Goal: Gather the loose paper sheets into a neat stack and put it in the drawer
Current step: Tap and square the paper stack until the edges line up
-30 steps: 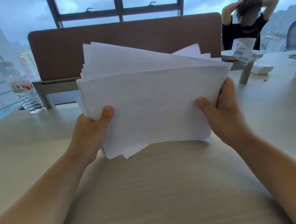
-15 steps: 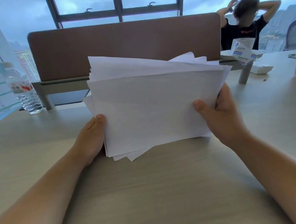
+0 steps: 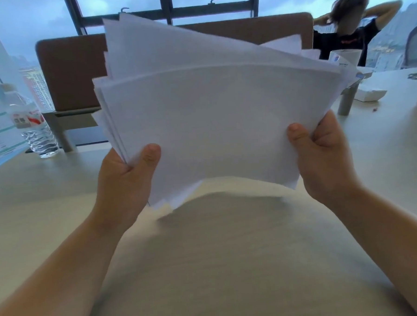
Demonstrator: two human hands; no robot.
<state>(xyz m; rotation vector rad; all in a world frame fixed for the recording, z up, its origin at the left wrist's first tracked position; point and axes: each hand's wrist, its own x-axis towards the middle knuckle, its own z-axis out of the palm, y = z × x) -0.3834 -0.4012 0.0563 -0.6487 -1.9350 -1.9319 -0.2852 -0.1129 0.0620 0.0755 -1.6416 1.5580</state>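
Loose paper sheets (image 3: 215,123), held upright above the desk (image 3: 232,265), bottom edge clear of the surface and blurred. Fanned, not yet square: corners splayed at 11 and 1 o'clock, stray corners poking out at 7. Light, thin, floppy by the look of the bowed front sheet; likely slick sheet on sheet, so prone to sliding apart and creasing if squeezed hard. Best taken at the two short sides, low down, thumbs in front and fingers behind, loosely enough to let the sheets drop level when tapped on the desk.

Left hand (image 3: 126,181) at 8 o'clock of the bundle, pinching its left edge, thumb on the front face. Right hand (image 3: 323,156) at 4 o'clock, thumb pressed on the front, fingers curled round behind the right edge.

Farther out: water bottle (image 3: 35,128) at 9 o'clock, brown divider panel (image 3: 72,70) at 12 behind the sheets, another person (image 3: 350,29) at 2 o'clock. No drawer in view.
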